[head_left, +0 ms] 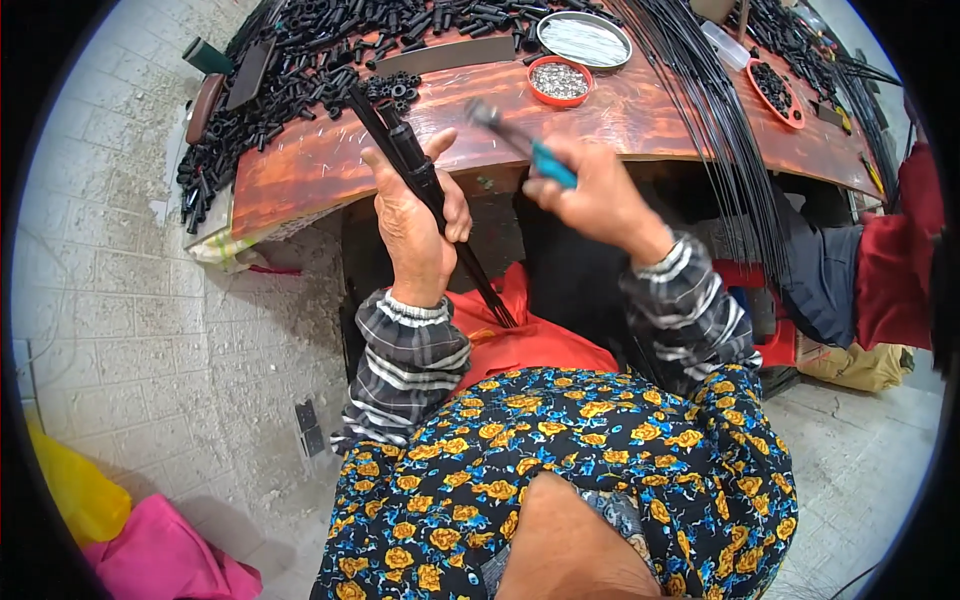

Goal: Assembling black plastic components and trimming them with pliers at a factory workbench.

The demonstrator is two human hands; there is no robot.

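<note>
Rod bundle [425, 185] gripped in left hand [415, 225]; right hand [600, 195] clasps blurred teal-handled tool [525, 148], head indistinct.

Beyond both hands [420, 215] lies the worktop [320, 165]; a heap of tubes [300, 60] left on it, two dishes [560, 80] ahead, rods [700, 90] right.

We look down from the head, close over our left hand [418, 228] and right hand [590, 190], facing the near edge of the table [640, 110]; the fisheye bends its far edge.
</note>
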